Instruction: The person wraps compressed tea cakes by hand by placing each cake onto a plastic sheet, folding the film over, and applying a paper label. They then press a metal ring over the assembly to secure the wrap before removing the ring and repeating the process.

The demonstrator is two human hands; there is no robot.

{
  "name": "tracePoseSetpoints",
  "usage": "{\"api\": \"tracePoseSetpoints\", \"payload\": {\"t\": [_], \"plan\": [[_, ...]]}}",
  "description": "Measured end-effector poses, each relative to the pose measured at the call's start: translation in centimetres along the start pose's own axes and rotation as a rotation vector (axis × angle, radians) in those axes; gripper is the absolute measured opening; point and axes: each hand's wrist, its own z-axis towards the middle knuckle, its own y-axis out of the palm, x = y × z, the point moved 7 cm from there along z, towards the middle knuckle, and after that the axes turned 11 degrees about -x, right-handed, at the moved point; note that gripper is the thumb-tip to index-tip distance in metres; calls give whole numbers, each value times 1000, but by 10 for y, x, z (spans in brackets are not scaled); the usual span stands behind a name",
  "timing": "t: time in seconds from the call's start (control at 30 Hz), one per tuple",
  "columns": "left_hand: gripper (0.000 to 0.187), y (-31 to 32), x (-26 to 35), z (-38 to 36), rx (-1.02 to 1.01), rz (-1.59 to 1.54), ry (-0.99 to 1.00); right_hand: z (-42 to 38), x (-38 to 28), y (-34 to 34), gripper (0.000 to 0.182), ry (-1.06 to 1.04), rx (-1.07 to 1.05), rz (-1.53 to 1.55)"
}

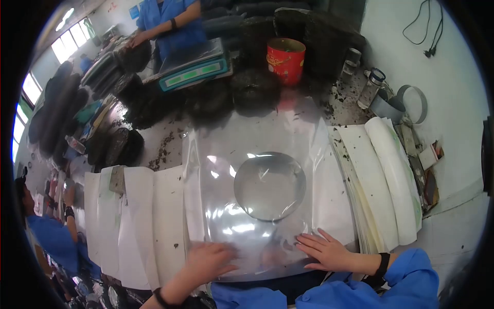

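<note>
A large clear plastic sheet (221,154) lies spread in front of me, glossy with reflections. A round grey hoop (303,188) shows at its middle, overlapping the sheet in this view. My right hand (327,251) rests flat on the sheet's near right part, fingers spread and nothing in them. At the near left part is my left hand (211,261), blurred by motion, its fingers stretched out and thumb apart over the sheet's edge.
White paper sheets (139,221) lie left, with a paper roll (393,180) at right. Behind stand a red bucket (286,62), a teal scale (193,72), dark bundles (254,92), a bottle (371,87) and grey bands (387,107). A co-worker (170,23) works across the table, another (54,239) at left.
</note>
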Motion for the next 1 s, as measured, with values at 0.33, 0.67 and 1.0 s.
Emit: {"api": "tracePoseSetpoints", "payload": {"t": [0.33,0.67,1.0], "plan": [[66,10,-216,-42,287,-374,-530,234,214,-230,53,192,547,107],[52,46,-212,-6,566,-1151,-266,365,282,-208,42,269,724,-439],[130,-109,-55,73,669,-130,61,107,61,-160,43,-407,367,-453]]}}
